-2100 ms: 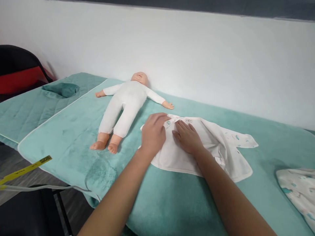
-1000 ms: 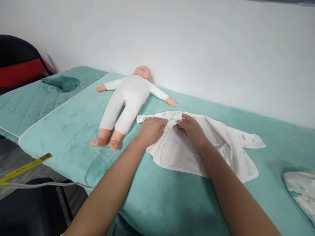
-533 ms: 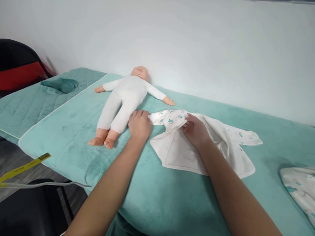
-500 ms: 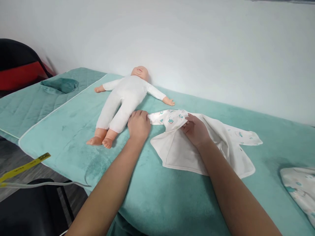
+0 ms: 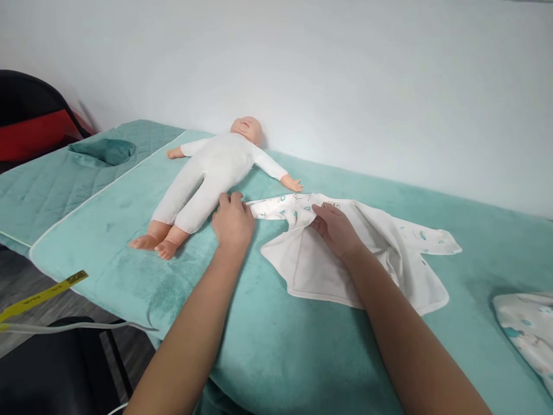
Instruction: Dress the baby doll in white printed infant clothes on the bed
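Note:
A white baby garment (image 5: 371, 253) with small teal prints lies spread on the teal blanket (image 5: 276, 346). My left hand (image 5: 232, 219) is closed on the end of its left sleeve, stretched out toward the doll. My right hand (image 5: 334, 229) pinches the garment near the neckline, fingers curled on the cloth. A baby doll (image 5: 207, 173) in a white bodysuit lies on its back just left of my left hand, arms out, head toward the wall.
A second printed cloth (image 5: 525, 334) lies at the right edge. A quilted teal mat with a dark green cloth (image 5: 102, 151) sits at the left. A yellow tape (image 5: 43, 295) and a dark chair (image 5: 56, 369) stand below the bed's left edge. A white wall runs behind.
My left hand drew the printed sleeve out leftward toward the doll's legs. My right hand went from lying flat to pinching the neckline. The doll's legs shifted a little left.

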Motion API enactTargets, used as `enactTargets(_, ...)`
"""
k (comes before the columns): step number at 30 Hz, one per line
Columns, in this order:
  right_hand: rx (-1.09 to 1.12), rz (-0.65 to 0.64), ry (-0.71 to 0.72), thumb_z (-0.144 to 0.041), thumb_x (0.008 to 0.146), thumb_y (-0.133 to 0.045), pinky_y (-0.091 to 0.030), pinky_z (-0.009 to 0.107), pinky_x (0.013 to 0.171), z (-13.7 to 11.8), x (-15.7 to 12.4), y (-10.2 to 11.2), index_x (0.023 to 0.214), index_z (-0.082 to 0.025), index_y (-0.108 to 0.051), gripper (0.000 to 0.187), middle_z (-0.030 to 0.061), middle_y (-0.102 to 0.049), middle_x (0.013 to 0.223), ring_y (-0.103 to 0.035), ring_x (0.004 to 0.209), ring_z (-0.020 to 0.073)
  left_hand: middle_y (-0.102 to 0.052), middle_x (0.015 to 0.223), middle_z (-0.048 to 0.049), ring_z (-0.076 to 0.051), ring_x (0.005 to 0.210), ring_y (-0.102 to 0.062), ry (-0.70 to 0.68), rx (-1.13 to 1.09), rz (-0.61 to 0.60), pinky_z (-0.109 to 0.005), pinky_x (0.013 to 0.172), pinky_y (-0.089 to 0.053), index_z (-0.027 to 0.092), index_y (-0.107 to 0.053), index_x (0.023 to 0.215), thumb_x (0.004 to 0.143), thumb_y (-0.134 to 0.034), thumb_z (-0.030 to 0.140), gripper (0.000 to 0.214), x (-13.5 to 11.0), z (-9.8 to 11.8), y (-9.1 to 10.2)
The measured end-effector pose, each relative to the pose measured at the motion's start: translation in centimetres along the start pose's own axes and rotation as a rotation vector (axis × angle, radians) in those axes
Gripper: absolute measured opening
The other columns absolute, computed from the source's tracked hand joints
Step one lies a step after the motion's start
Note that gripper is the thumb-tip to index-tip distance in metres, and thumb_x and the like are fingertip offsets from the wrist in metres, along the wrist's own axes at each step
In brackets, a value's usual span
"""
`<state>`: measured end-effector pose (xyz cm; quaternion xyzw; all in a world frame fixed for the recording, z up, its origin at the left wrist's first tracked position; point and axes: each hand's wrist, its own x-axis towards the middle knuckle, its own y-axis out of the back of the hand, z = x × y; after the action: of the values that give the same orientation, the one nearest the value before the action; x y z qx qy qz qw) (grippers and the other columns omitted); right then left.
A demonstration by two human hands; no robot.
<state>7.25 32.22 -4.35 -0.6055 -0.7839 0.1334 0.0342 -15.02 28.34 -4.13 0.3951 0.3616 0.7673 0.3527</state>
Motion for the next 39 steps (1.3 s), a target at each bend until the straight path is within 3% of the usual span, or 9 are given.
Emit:
enactTargets(7, -0.062, -0.010, 0.010, -0.046, 0.073, -0.076, -0.052, 0.037, 0.083, -0.16, -0.05, -0.06, 0.074, -0.025, -0.060, 0.027, 0.0013, -0.058, 0.076, -0.059, 0.083, 0.0209, -0.066, 0.099, -0.0112, -0.027, 0.083, -0.066, 0.034, -0.071, -0.021, -0.039, 0.071, -0.050, 0.022, -0.060, 0.106, 0.088, -0.049, 0.023, 0.022, -0.22, -0.12, 0.09)
enactTargets(10, -0.075, -0.011, 0.005, -0.047, 0.073, -0.075, -0.053, 0.038, 0.081, -0.22, -0.08, -0.10, 0.073, -0.025, -0.059, 0.028, 0.0019, -0.060, 0.077, -0.060, 0.085, 0.0223, -0.065, 0.103, -0.0109, -0.028, 0.088, -0.066, 0.041, -0.085, -0.021, -0.039, 0.072, -0.050, 0.023, -0.060, 0.108, 0.088, -0.049, 0.024, 0.022, -0.28, -0.09, 0.14)
enactTargets(14, -0.037, -0.012, 0.000, -0.045, 0.072, -0.077, -0.053, 0.039, 0.083, -0.18, -0.07, -0.13, 0.069, -0.024, -0.057, 0.029, 0.0030, -0.063, 0.080, -0.061, 0.089, 0.0230, -0.062, 0.112, -0.0107, -0.027, 0.096, -0.064, -0.033, -0.090, 0.015, -0.037, 0.076, -0.049, 0.023, -0.060, 0.109, 0.087, -0.049, 0.019, 0.026, -0.19, -0.21, -0.02)
enactTargets(20, -0.013, -0.004, -0.007, -0.042, 0.073, -0.077, -0.053, 0.037, 0.085, 0.04, 0.00, -0.02, 0.068, -0.023, -0.056, 0.029, 0.0027, -0.064, 0.084, -0.062, 0.092, 0.0222, -0.062, 0.109, -0.0088, -0.025, 0.102, -0.061, -0.106, -0.128, 0.086, -0.037, 0.082, -0.049, 0.022, -0.062, 0.106, 0.083, -0.047, 0.009, 0.031, -0.11, -0.44, -0.25)
enactTargets(28, -0.012, -0.002, -0.003, -0.042, 0.071, -0.079, -0.053, 0.036, 0.081, -0.09, -0.12, -0.21, 0.068, -0.023, -0.054, 0.031, 0.0012, -0.061, 0.078, -0.061, 0.085, 0.0210, -0.063, 0.109, -0.0075, -0.025, 0.093, -0.065, -0.028, -0.147, 0.012, -0.037, 0.075, -0.050, 0.026, -0.061, 0.108, 0.085, -0.052, 0.020, 0.025, -0.10, -0.36, -0.35)
enactTargets(33, -0.032, -0.009, -0.002, -0.043, 0.071, -0.079, -0.053, 0.037, 0.082, -0.20, -0.19, -0.31, 0.070, -0.023, -0.056, 0.030, 0.0012, -0.060, 0.074, -0.061, 0.086, 0.0218, -0.065, 0.109, -0.0081, -0.025, 0.098, -0.065, -0.033, -0.211, -0.010, -0.039, 0.083, -0.052, 0.024, -0.063, 0.111, 0.083, -0.052, 0.016, 0.031, 0.07, -0.46, -0.34)
enactTargets(39, 0.000, -0.025, -0.012, -0.042, 0.074, -0.076, -0.052, 0.037, 0.088, -0.18, -0.21, -0.31, 0.076, -0.023, -0.062, 0.024, 0.0025, -0.065, 0.083, -0.063, 0.089, 0.0214, -0.071, 0.110, -0.0066, -0.022, 0.103, -0.066, -0.073, -0.443, 0.061, -0.039, 0.095, -0.053, 0.019, -0.066, 0.108, 0.074, -0.043, 0.002, 0.045, 0.25, -0.92, -0.52)
